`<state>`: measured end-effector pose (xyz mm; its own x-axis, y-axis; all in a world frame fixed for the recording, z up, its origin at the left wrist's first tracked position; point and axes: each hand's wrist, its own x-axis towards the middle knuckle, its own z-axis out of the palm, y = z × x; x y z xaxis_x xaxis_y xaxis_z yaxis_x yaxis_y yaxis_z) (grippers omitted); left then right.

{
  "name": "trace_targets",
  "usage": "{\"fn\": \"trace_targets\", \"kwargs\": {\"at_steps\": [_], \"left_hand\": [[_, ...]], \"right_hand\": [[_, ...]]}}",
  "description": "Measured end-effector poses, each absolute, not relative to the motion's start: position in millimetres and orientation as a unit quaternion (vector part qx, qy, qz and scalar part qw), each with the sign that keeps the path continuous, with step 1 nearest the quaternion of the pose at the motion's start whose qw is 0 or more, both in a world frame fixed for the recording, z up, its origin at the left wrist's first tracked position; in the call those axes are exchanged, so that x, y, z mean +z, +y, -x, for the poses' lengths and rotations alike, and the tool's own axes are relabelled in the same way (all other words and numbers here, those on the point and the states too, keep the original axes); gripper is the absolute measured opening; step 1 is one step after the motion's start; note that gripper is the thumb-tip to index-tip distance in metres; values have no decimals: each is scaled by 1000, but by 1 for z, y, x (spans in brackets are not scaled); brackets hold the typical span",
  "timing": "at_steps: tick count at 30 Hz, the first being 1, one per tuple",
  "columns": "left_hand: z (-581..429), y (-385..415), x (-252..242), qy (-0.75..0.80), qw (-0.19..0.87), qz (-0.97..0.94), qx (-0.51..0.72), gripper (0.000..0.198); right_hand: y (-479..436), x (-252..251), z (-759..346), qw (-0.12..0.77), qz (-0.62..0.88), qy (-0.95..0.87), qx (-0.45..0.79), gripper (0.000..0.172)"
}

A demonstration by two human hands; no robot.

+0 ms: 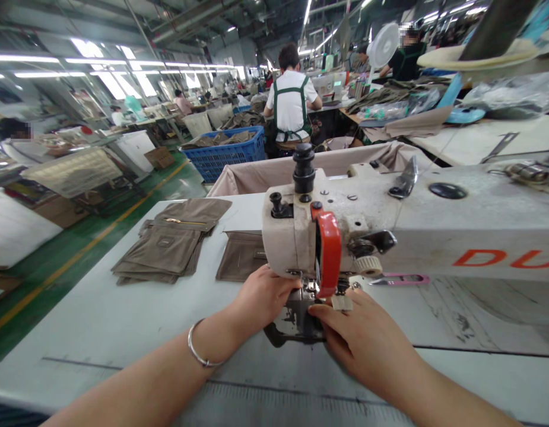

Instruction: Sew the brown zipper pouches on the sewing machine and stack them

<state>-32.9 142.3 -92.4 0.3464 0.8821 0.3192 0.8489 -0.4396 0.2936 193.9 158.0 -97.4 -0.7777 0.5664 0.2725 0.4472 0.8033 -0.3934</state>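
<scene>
My left hand point(263, 299), a silver bangle at its wrist, reaches to the left of the presser foot point(308, 289) of a sewing machine point(287, 237). Its fingers are bent together, their tips partly hidden by the machine head, at the near edge of a brown fabric piece point(238, 256) with a small label. On the other side of the foot, my right hand point(367, 332) is closed, thumb against fingers, with tape round one finger. What either hand pinches is hidden. Between them lies the dark metal needle plate point(294, 320). An orange guard point(330, 255) stands above.
Brown sewn pieces point(167, 243), one with a zipper, lie stacked at the left of the white table point(167, 332). Pink-handled thread snips point(403, 279) rest under the machine arm. Behind are a cloth-lined bin point(251, 175), a blue crate point(229, 157) and a seated co-worker point(292, 98).
</scene>
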Motion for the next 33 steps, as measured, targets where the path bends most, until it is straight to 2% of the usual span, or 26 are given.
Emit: {"fn": "trace_targets", "kwargs": {"at_steps": [4,8,12,16,18,22,25,28,33], "left_hand": [[29,144,-90,529,34,-822,209,21],[18,138,-67,519,43,-836,171,18],[12,126,-37,490,119,-857,106,19],[19,123,-33,453,208,-861,102,24],[25,121,-42,454,203,-862,99,31],[33,109,-64,451,114,-883,63,49],[34,103,-68,457,84,-883,65,36],[33,106,-59,481,98,-867,84,21],[19,113,-43,475,123,-870,44,15]], "right_hand": [[159,-97,-194,189,273,-929,163,30],[158,-98,-194,205,271,-925,172,28],[157,-97,-196,223,257,-923,179,30],[157,-98,-198,201,244,-931,184,33],[157,-98,-197,187,230,-936,189,32],[154,-95,-195,164,197,-946,200,34],[151,-93,-193,142,195,-950,200,38],[148,-94,-193,140,201,-950,194,43],[148,-93,-193,130,200,-950,203,41]]}}
